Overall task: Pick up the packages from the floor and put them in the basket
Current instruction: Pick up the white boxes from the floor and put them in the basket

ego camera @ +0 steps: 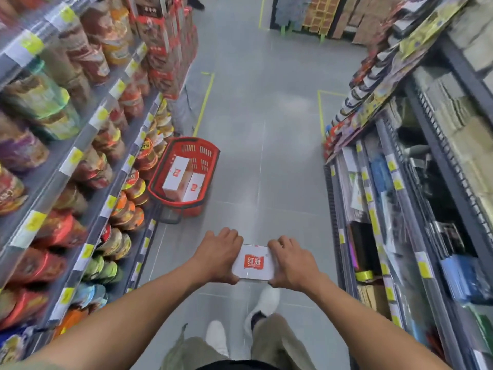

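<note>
A white package [253, 263] with a red logo is held in front of me above the grey floor. My left hand [217, 253] grips its left end and my right hand [292, 263] grips its right end. Ahead and to the left, a red plastic basket [210, 152] stands on the floor against the left shelf. Inside it lie two more white packages: one [177, 173] on the left and another [196, 186] beside it on the right.
Shelves of instant noodle cups and bags [80, 161] line the left side. Shelves of stationery [405, 209] line the right. The grey aisle floor [266, 116] runs between them, with yellow tape lines. My white shoes [264, 305] show below.
</note>
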`<state>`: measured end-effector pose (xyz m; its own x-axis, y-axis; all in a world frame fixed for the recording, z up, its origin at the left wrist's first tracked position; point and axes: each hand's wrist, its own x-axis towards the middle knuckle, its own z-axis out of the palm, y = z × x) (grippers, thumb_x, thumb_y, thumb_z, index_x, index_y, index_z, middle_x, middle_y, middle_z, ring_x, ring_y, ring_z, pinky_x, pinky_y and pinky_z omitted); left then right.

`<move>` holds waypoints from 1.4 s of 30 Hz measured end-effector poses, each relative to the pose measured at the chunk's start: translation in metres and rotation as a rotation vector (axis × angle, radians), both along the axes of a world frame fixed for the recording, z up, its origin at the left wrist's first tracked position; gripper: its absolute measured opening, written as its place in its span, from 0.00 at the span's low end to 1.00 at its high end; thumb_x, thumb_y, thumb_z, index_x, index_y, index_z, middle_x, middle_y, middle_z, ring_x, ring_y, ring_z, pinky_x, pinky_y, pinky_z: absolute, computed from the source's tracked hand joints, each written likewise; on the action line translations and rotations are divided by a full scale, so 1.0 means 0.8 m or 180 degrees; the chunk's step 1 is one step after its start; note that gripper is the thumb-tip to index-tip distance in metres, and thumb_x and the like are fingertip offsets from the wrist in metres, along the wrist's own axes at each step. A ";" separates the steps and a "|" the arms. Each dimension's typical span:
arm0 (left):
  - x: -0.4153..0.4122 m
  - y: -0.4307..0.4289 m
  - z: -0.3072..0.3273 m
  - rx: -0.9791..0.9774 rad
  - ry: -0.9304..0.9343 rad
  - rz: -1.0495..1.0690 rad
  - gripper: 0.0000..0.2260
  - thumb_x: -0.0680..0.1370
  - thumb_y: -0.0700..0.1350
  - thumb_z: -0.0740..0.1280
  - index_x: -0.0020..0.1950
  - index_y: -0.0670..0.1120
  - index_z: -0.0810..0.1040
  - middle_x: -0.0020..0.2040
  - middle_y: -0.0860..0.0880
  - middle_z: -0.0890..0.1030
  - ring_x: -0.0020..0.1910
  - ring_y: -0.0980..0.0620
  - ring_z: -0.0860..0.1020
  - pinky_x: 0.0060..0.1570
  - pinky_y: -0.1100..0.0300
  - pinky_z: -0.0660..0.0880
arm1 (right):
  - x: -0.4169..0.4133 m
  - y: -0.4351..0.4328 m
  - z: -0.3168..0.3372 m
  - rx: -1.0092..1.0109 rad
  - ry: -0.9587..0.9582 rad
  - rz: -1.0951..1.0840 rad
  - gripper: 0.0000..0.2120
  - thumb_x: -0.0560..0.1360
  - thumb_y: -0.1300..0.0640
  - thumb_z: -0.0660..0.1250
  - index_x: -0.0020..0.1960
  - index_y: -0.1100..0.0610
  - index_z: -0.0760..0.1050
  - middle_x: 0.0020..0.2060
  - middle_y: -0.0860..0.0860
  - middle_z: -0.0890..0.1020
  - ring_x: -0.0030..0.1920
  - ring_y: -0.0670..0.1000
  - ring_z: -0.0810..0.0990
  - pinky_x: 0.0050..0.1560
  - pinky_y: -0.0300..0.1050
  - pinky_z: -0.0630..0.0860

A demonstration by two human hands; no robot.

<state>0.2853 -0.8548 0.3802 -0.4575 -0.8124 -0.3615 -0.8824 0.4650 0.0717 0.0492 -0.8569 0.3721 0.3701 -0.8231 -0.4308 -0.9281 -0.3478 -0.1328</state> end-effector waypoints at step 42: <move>0.210 -0.475 -0.127 0.0274 0.0294 0.3978 0.39 0.63 0.66 0.71 0.68 0.45 0.70 0.60 0.46 0.74 0.56 0.44 0.71 0.51 0.46 0.72 | 0.399 -0.732 -0.111 0.0210 0.0339 0.3410 0.37 0.71 0.43 0.71 0.76 0.49 0.62 0.68 0.50 0.69 0.68 0.55 0.69 0.58 0.53 0.77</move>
<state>0.4535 -1.2347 0.2787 0.5804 -0.6836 -0.4424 -0.7060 -0.6932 0.1450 0.3687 -1.4427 0.2833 0.8421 -0.0673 -0.5351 -0.1531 -0.9812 -0.1175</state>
